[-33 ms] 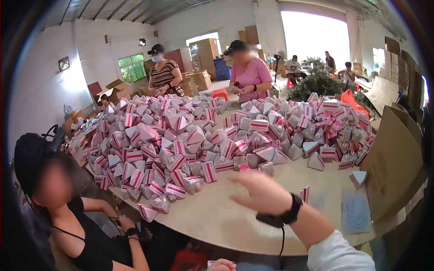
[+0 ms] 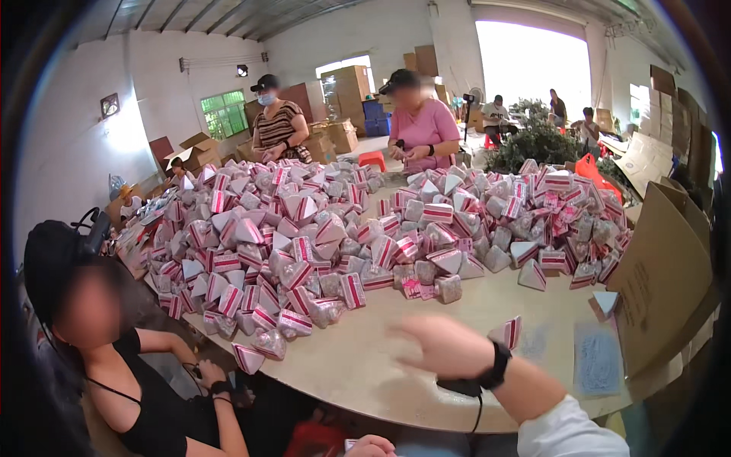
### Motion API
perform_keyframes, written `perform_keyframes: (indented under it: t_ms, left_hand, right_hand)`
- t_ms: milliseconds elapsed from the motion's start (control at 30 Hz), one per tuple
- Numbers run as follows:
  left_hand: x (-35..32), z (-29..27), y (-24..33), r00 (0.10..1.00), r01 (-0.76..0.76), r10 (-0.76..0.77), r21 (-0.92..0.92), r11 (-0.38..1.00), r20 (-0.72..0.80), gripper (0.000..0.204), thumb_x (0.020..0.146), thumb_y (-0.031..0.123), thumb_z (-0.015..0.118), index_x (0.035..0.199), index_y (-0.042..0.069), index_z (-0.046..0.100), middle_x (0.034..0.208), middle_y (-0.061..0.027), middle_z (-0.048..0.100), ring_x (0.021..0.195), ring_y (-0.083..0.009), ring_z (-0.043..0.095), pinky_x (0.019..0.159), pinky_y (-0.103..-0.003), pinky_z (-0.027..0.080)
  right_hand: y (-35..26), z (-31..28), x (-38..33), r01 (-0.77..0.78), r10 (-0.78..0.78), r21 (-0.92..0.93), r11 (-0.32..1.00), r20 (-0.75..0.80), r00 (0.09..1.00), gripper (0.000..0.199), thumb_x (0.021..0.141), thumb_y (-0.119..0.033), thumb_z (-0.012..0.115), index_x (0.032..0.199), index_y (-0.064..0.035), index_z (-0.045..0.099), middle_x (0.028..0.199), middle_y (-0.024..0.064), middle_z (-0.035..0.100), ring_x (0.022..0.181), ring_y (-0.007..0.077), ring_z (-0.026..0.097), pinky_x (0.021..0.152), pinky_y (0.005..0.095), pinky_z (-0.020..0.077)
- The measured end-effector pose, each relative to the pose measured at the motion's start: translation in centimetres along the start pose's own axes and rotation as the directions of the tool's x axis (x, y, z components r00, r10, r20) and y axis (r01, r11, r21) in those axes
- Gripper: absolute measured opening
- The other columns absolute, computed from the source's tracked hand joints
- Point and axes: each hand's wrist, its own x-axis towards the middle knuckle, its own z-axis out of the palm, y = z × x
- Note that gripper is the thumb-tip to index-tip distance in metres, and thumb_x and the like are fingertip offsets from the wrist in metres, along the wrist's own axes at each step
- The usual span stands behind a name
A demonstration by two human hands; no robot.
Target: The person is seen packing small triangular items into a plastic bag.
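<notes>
My right hand [image 2: 442,346] is above the near part of the pale table [image 2: 365,365], blurred by motion. Its fingers reach left, with a gap beside the thumb, and nothing shows in them. Just past its wrist stands a wedge-shaped packet [image 2: 508,332] with a pink stripe. At the lower edge, only a little of my left hand [image 2: 371,446] shows, its fingers curled. A small white edge [image 2: 349,444] shows beside it; what it holds is mostly hidden. Beyond my right hand lie pink printed tags [image 2: 417,289] and a large heap of similar clear-wrapped packets [image 2: 297,251].
An upright cardboard box [image 2: 662,266] borders the table's right side, near a flat clear bag [image 2: 597,358] and a white triangular piece [image 2: 605,302]. A person in black [image 2: 152,388] sits close on my left. Two people stand across the table, one in a pink shirt [image 2: 426,126].
My right hand has drawn back toward me, showing more of the pink tags beyond it and of the packet by its wrist. My left hand has barely shifted.
</notes>
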Motion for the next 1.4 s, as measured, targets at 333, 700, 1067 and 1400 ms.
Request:
perform_keyframes:
  t_ms: [333,700,1067,1400]
  left_hand:
    - [6.1,3.8,2.9,0.984,-0.131,0.158,-0.258,0.957,0.087,0.031,0.096,0.028,0.048,0.095,-0.001,0.059,0.098,-0.0154,0.062,0.081,-0.0211,0.060,0.069,-0.030,0.047]
    - [16.7,3.9,2.5,0.852,-0.496,0.468,0.074,0.865,0.234,0.026,0.093,0.027,0.050,0.097,0.003,0.060,0.111,-0.0167,0.058,0.112,-0.0316,0.052,0.095,-0.038,0.039]
    - [28.8,26.6,-4.4,-0.268,-0.924,-0.026,-0.265,-0.277,0.963,0.029,0.087,0.028,0.057,0.104,0.005,0.053,0.132,-0.0105,0.042,0.127,-0.0300,0.033,0.104,-0.040,0.027]
    - [11.8,21.2,6.3,0.461,-0.269,0.308,-0.200,0.942,0.832,0.036,0.086,0.027,0.056,0.109,-0.001,0.054,0.113,-0.0150,0.057,0.107,-0.0291,0.053,0.096,-0.036,0.035]
  right_hand:
    - [-0.8,8.8,-11.1,0.063,-0.121,0.709,0.702,0.031,0.992,0.036,0.084,-0.018,0.063,0.115,-0.0007,0.054,0.107,0.0181,0.056,0.100,0.0317,0.055,0.084,0.0376,0.0453]
    - [1.8,-0.2,-4.9,-0.253,-0.024,0.682,0.687,0.368,0.929,0.020,0.082,-0.019,0.065,0.096,-0.0051,0.062,0.076,0.0095,0.063,0.067,0.0225,0.061,0.064,0.0335,0.0495]
    - [4.3,-3.9,-16.5,-0.148,0.229,0.285,0.947,-0.272,0.935,0.033,0.081,-0.025,0.064,0.107,-0.0046,0.060,0.105,0.0114,0.059,0.094,0.0279,0.055,0.081,0.0397,0.0435]
    - [0.9,-1.4,-29.5,0.032,0.211,0.558,0.829,-0.367,0.906,0.017,0.081,-0.008,0.062,0.097,-0.0039,0.062,0.100,0.0126,0.059,0.097,0.0320,0.053,0.084,0.0402,0.0427]
